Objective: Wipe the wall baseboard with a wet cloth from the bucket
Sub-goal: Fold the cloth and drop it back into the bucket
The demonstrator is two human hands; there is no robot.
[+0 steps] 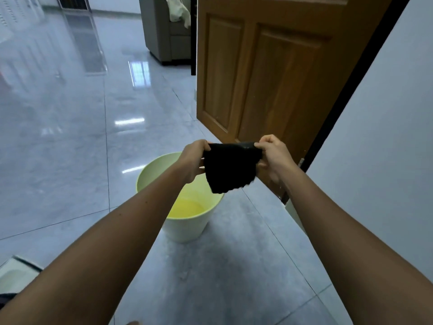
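A black cloth (230, 167) hangs spread out between my two hands, above the far rim of a pale green bucket (187, 227). My left hand (193, 160) pinches the cloth's upper left corner. My right hand (273, 152) pinches the upper right corner. The bucket stands on the tiled floor and holds a little water at its bottom. The white wall (379, 137) runs along the right; only a short pale strip of its baseboard (293, 209) shows behind my right forearm.
A brown wooden door (257, 73) stands open just beyond the bucket, against the dark door frame (351, 85). A grey armchair (166, 34) with a pale cloth on it sits farther back. Glossy grey floor tiles (70, 137) stretch to the left.
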